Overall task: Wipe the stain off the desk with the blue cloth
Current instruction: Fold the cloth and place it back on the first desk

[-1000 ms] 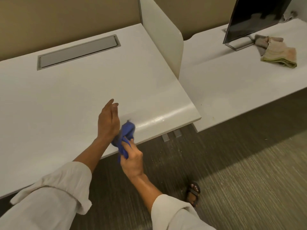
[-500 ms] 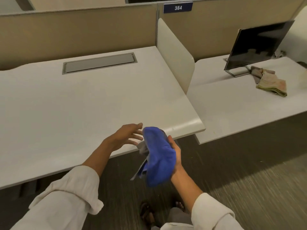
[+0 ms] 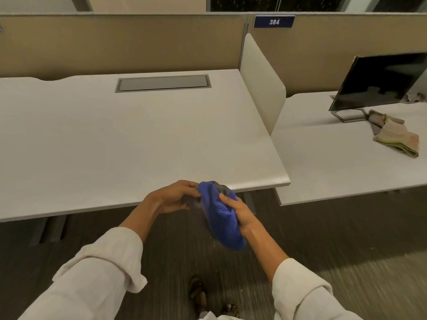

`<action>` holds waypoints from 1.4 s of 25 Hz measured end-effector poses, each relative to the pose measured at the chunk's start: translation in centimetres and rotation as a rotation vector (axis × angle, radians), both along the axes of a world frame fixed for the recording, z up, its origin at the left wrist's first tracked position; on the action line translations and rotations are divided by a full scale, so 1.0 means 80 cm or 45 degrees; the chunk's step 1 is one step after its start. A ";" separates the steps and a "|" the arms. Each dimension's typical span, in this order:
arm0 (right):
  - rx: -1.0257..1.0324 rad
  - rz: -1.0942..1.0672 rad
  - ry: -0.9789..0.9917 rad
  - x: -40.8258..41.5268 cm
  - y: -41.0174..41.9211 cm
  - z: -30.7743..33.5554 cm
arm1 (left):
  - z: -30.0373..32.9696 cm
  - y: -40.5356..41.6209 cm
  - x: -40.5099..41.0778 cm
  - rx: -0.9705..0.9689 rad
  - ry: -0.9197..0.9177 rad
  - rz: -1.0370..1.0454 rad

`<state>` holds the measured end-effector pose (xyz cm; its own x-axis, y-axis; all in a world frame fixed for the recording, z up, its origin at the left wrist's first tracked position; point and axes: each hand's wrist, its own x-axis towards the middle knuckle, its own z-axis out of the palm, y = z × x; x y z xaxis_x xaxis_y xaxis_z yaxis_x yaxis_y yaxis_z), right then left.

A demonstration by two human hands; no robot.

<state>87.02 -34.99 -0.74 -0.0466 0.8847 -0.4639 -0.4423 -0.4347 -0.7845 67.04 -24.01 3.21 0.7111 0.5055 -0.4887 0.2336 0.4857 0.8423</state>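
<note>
The blue cloth (image 3: 220,215) hangs bunched in front of the near edge of the white desk (image 3: 129,139), just off its surface. My right hand (image 3: 239,210) grips the cloth from the right side. My left hand (image 3: 174,196) pinches the cloth's upper left corner with its fingertips. Both hands hover at the desk's front edge, over the floor. I cannot make out a stain on the desk top from here.
A grey cable hatch (image 3: 163,83) sits in the desk's back. A white divider panel (image 3: 262,86) stands at the desk's right side. On the neighbouring desk (image 3: 335,172) are a dark monitor (image 3: 381,82) and folded beige cloths (image 3: 395,137). Carpeted floor lies below.
The view has lifted and pulled back from the desk. My left hand, open half a second ago, now pinches the cloth's corner. The cloth is held by both hands instead of mainly the right.
</note>
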 end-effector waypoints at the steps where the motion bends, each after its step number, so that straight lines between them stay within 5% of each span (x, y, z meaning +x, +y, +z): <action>1: 0.014 0.022 -0.104 -0.005 -0.007 0.008 | 0.002 -0.007 0.004 -0.001 0.001 0.031; 10: 0.110 -0.429 -1.029 -0.023 -0.061 0.025 | 0.009 -0.077 0.041 -0.047 -0.096 0.214; 18: 0.409 -0.048 -0.935 -0.022 -0.067 0.042 | 0.023 -0.089 0.028 -0.025 -0.169 0.191; 26: 0.249 -0.255 -0.868 -0.066 -0.079 0.028 | 0.011 -0.097 -0.010 -0.059 -0.138 0.327; 35: 0.242 -0.855 -1.055 -0.114 -0.101 0.043 | -0.019 -0.102 -0.047 0.556 0.267 0.229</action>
<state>77.88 -43.05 2.67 0.7391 0.6733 0.0191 0.1542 -0.1415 -0.9779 63.31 -32.17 1.70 0.5035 0.7994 -0.3278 0.3646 0.1474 0.9194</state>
